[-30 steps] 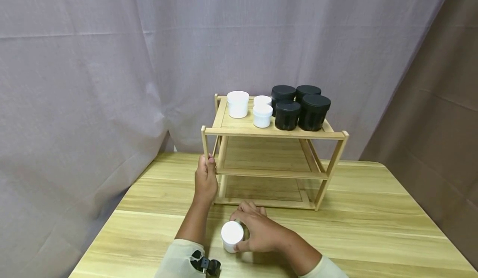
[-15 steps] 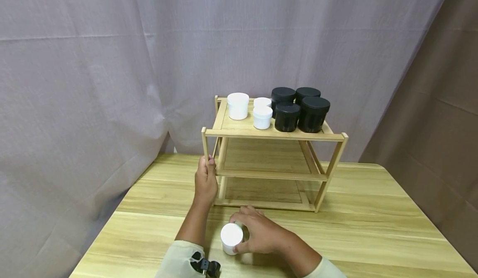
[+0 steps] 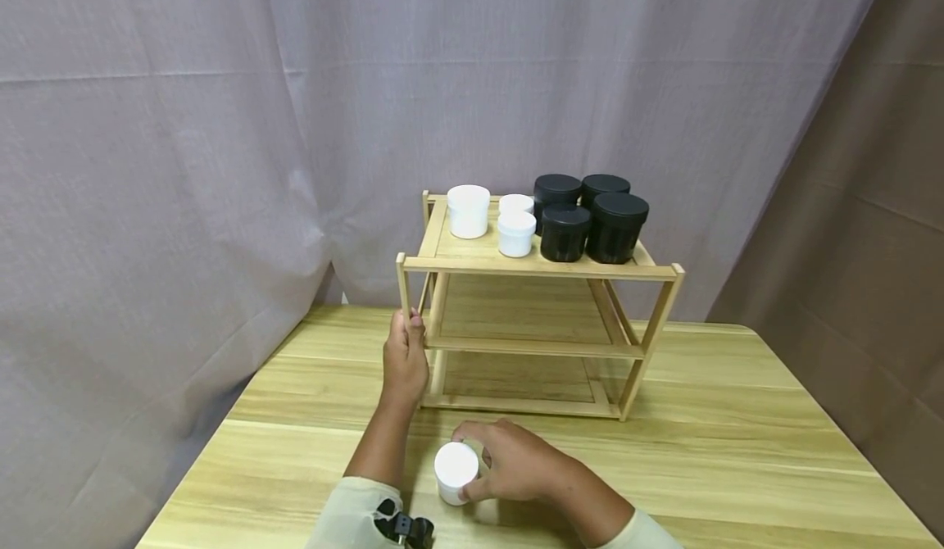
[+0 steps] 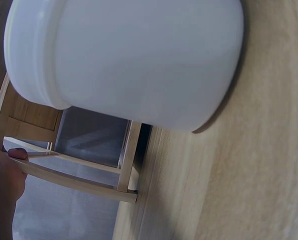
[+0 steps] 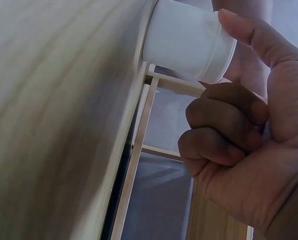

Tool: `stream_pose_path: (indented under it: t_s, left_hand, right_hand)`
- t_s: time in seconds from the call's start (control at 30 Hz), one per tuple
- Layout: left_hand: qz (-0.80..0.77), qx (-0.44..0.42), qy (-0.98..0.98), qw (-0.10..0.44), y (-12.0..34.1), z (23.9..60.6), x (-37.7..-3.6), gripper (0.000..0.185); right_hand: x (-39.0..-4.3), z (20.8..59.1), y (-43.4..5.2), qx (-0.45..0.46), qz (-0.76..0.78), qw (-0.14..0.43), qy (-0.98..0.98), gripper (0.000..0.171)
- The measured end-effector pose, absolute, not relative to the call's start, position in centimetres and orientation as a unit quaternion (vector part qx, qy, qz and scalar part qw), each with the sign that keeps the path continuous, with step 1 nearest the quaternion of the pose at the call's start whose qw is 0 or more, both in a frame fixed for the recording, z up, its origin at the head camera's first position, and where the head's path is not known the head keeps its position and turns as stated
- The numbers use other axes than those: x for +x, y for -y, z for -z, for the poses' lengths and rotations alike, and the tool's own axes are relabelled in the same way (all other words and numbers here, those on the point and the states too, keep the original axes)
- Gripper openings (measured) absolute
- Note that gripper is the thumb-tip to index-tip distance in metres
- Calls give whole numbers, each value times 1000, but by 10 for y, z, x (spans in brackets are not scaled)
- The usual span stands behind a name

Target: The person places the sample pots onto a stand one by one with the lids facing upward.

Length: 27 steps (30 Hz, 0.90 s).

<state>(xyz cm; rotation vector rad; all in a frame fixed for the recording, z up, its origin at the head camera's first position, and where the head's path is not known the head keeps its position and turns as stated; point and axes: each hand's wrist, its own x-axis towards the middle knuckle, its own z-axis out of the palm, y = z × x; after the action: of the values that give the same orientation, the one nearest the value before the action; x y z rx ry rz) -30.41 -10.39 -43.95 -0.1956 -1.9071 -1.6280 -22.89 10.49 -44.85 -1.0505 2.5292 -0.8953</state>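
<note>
A white lidded jar [image 3: 456, 474] stands upright on the table in front of the wooden shelf rack [image 3: 538, 265]. My right hand [image 3: 512, 463] pinches that jar from its right side with thumb and index finger; in the right wrist view the other fingers [image 5: 214, 112] are curled toward the palm. At the rack's front left post, my left hand [image 3: 404, 366] grips the wood. The same jar [image 4: 144, 55] fills much of the left wrist view, resting on the tabletop. Part of the left hand is hidden behind the post.
On the rack's top tier stand several black jars [image 3: 618, 229] to the right and white jars at the left, including a larger one [image 3: 468, 211]. Two lower tiers [image 3: 531, 307] lie beneath. A grey curtain [image 3: 184, 164] hangs behind the wooden table [image 3: 737, 451].
The right hand's outer fingers, stretched past the jar earlier, have curled inward. The jar and the left hand stay in place; the head view has shifted slightly.
</note>
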Motion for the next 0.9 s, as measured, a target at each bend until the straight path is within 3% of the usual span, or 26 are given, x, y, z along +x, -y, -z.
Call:
stream_pose_path:
  t_s: [0.9]
  left_hand:
    - [626, -82, 716, 296, 104, 441, -304, 30]
  right_hand:
    - [-239, 437, -111, -339, 372, 119, -856, 49]
